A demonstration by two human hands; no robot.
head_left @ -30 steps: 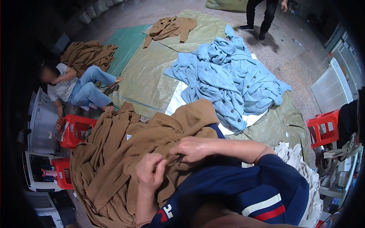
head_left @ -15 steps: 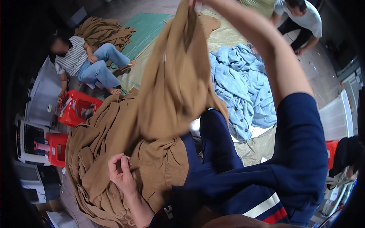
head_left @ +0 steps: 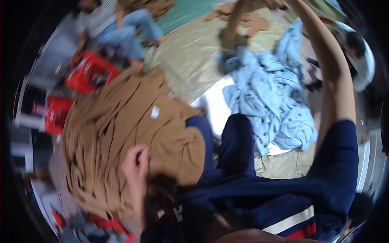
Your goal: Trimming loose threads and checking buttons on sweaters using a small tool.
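**poster1:** Brown garment (head_left: 243, 24) question: which hand actually has it right now? Frame's pretty smeared.

**poster2:** It hangs up at the far end, over the tan floor sheet (head_left: 190, 52). The right arm goes straight up along the right side and out the top edge, so the right hand itself is out of shot. Can't tell how its grip is set. The cloth dangles from up there though, long axis running top to bottom, its lower end just above the blue shirts (head_left: 271, 93).

**poster1:** And the left?

**poster2:** Left hand (head_left: 135, 168) is low, at the near side of the big brown pile (head_left: 121, 133) that sits across the lap. Fingers look curled down onto the folds, half closed; whether they pinch any cloth I can't say, too blurry.

**poster1:** So the hanging piece is well apart from the left hand?

**poster2:** Yep. It lies up and to the right of that hand, with the whole pile and the navy trouser knees between. Right arm is clearly the nearer one. The pile is on the left half of the sheet, blue shirts on the right half, hanging piece between them but farther out.

**poster1:** Anyone else around?

**poster2:** A person sits at the far left corner by some red crates (head_left: 91, 73), another stands at the far right edge.
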